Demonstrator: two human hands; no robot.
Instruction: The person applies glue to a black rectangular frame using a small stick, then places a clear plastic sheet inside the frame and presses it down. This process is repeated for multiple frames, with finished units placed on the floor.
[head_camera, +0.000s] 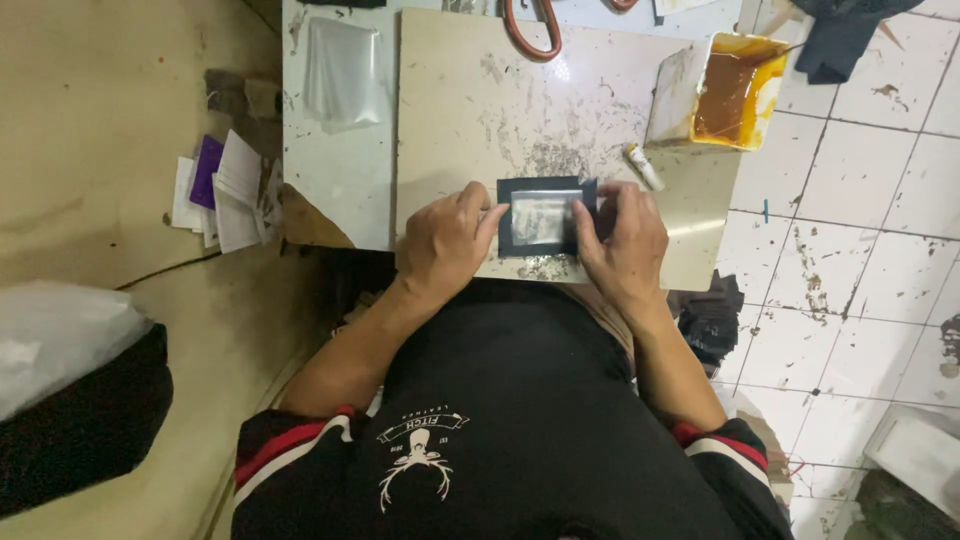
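Pressing is the step in hand: both hands bear down on a small dark rectangular frame piece (545, 216) with a clear plastic window, which lies flat on the pale board (480, 110) close to the near edge of the worktop (335, 180), about midway along it.

Left hand (443, 243): fingers curled, thumb and fingertips closed on the left border of the frame piece. The grip is a light pinch, not a full clasp.

Right hand (625, 245): fingers wrapped over the right border, closed on it in the same manner; the fingertips cover the edge, so the exact contact beneath cannot be told.

Surroundings noted:
- An open yellow container of brown adhesive (735, 90) stands at the far right corner of the board, a stick resting in it.
- A small white tube (643, 166) lies between that container and the frame piece, well within reach of the right hand.
- Red-handled scissors (530, 30) lie at the far edge.
- A clear plastic sheet (342, 72) lies at the far left corner.
- Loose white and purple paper scraps (218, 190) lie off the left edge.

Judgement: the window appears to be getting seated into its frame. The next move calls for even pressure along all borders, keeping the film square and unshifted.
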